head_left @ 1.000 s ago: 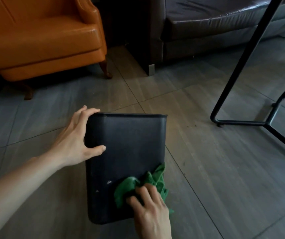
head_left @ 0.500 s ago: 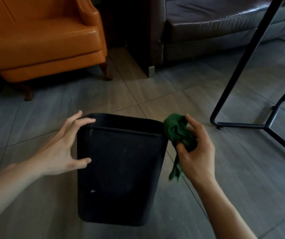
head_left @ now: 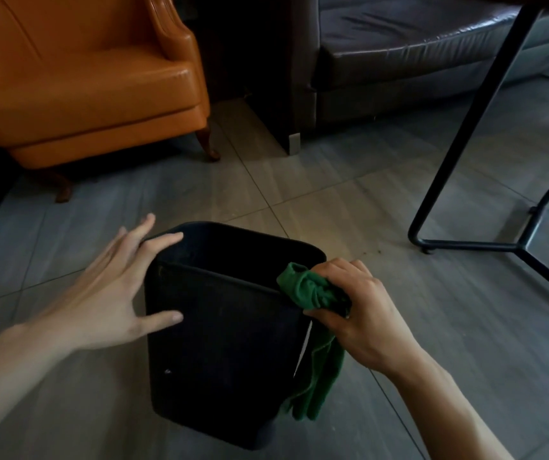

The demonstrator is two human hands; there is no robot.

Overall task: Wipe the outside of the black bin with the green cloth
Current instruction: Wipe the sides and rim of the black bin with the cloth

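The black bin [head_left: 226, 343] stands on the tiled floor, its open top tipped slightly away from me. My left hand [head_left: 110, 293] rests against its left side with fingers spread, fingertips over the rim and thumb on the near wall. My right hand [head_left: 362, 313] grips the bunched green cloth [head_left: 313, 293] and presses it against the bin's right upper corner. A loose end of the cloth hangs down along the bin's right wall.
An orange leather armchair [head_left: 94, 81] stands at the back left, a dark sofa [head_left: 399, 51] at the back right. Black metal table legs [head_left: 465, 154] with a floor bar run along the right. Grey floor tiles surround the bin.
The bin was turned from lying on its side to standing upright. My right hand carried the cloth from the near wall up to the right rim corner. My left hand shifted along the left side.
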